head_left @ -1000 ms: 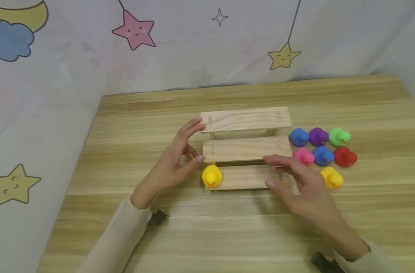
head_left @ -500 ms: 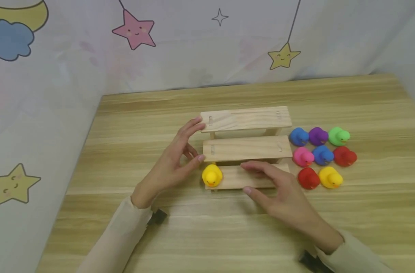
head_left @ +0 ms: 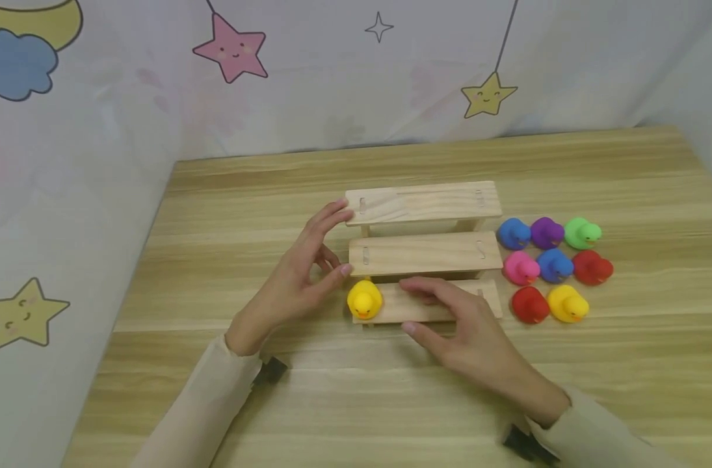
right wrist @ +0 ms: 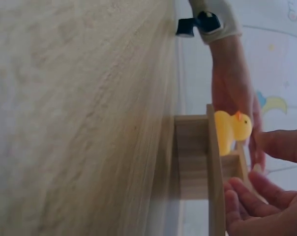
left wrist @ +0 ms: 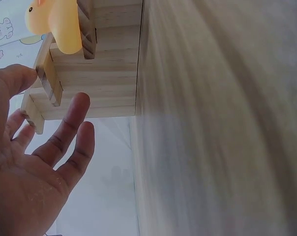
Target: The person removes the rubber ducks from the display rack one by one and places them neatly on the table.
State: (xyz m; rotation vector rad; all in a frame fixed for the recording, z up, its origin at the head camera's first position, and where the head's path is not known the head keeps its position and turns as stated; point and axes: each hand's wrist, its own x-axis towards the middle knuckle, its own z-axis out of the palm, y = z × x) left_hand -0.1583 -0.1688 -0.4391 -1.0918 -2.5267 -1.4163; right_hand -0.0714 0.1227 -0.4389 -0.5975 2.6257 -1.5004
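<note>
A small three-step wooden stand (head_left: 422, 255) sits mid-table in the head view. On the left end of its lowest step is a yellow rubber duck (head_left: 364, 299), also seen in the right wrist view. My left hand (head_left: 291, 279) touches the left ends of the upper steps with thumb and fingertips, its fingers spread, as the left wrist view shows. Over the lowest step, right of the duck, hovers my right hand (head_left: 467, 331), thumb and fingers apart with nothing between them. In the right wrist view those fingers (right wrist: 259, 204) are close to the step board.
Right of the stand, rows of rubber ducks rest on the wooden table (head_left: 262, 188), among them a purple duck (head_left: 547, 233), a green duck (head_left: 582, 233), a pink duck (head_left: 521, 268) and another yellow duck (head_left: 568, 303). A star-printed cloth (head_left: 332, 78) hangs behind.
My right hand has moved left along the lowest step, uncovering a red duck beside the yellow one on the table. The left hand stays at the stand.
</note>
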